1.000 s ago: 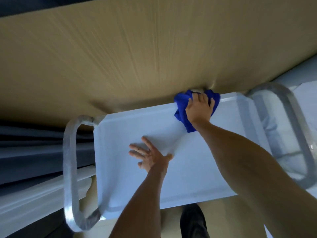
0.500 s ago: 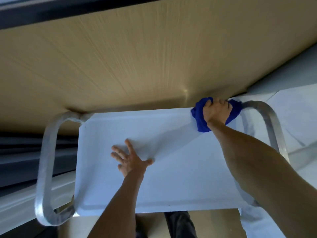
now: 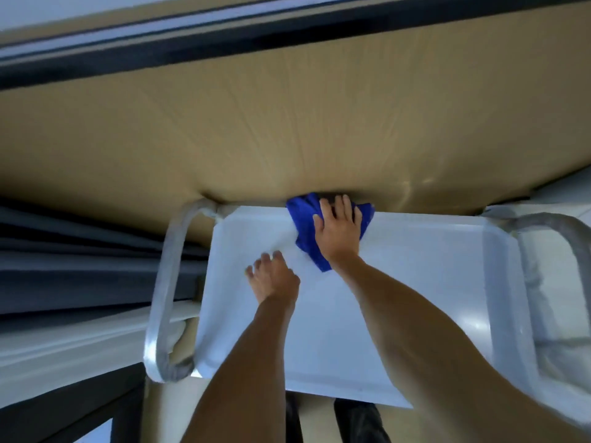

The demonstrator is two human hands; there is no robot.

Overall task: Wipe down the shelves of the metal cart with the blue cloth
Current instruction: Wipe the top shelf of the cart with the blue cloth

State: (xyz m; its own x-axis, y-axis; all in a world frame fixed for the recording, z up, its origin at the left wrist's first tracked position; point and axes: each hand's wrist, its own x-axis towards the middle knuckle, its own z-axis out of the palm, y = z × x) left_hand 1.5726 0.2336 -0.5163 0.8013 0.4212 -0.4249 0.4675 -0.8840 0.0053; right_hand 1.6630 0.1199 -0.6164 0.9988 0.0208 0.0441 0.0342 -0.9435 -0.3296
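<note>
Two hands on the cart's top shelf (image 3: 399,298): right hand (image 3: 339,233) presses the blue cloth (image 3: 305,225) flat at the far edge; left hand (image 3: 271,278) rests beside it, fingers loosely spread.

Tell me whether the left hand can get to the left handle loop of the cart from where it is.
Probably yes. The left hand rests on the top shelf holding nothing, and only bare shelf lies between it and the left handle loop.

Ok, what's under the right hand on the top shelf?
The blue cloth lies under the right hand, pressed flat against the far rim of the top shelf. Cloth shows left, right and below the palm. The shelf surface beneath the cloth is covered.
</note>
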